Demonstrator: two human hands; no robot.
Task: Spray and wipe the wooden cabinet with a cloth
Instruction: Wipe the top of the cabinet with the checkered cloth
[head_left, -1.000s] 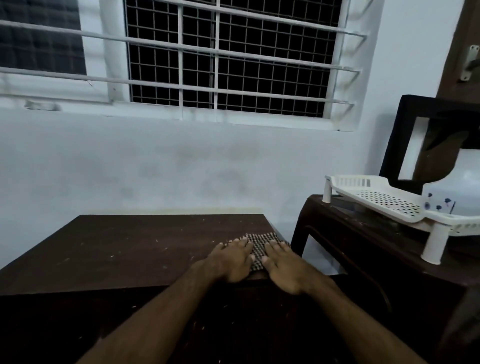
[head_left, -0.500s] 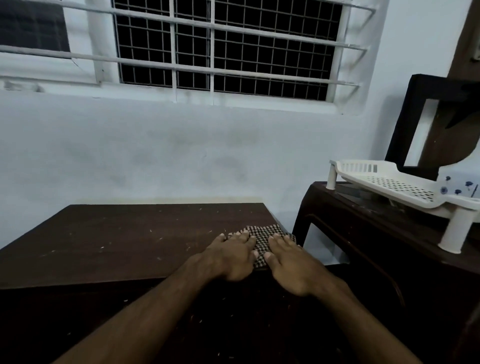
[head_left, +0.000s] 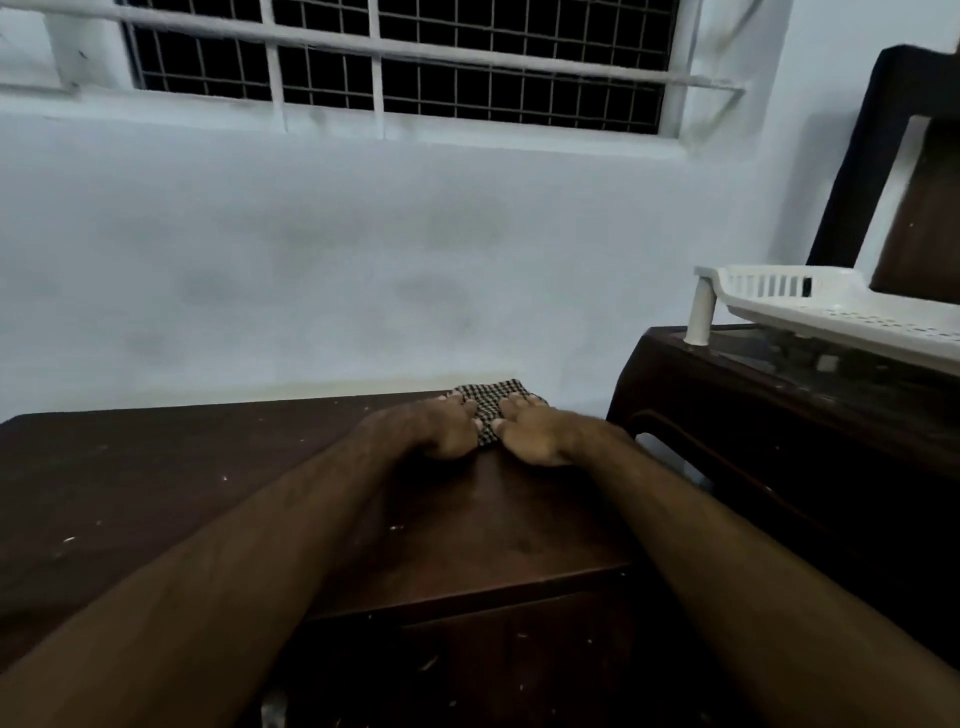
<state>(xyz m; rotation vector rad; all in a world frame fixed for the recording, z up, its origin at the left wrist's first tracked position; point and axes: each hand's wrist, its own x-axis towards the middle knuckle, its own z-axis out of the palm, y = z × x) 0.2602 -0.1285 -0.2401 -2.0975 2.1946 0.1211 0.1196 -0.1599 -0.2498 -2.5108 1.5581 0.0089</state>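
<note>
At the cabinet's (head_left: 218, 499) far right corner, one checked cloth (head_left: 487, 404) is pressed flat under two hands, side by side. Left hand (head_left: 435, 427) and right hand (head_left: 535, 432) are laid on it with fingers straight. One white rack (head_left: 810, 306) is seen on a second dark table (head_left: 779, 415) beside it. No writing can be read.

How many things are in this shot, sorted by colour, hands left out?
Dark brown: 3, wooden cabinet, side table, framed chair back
White: 1, slotted plastic rack
Checked black-and-white: 1, folded cloth
Total: 5
</note>
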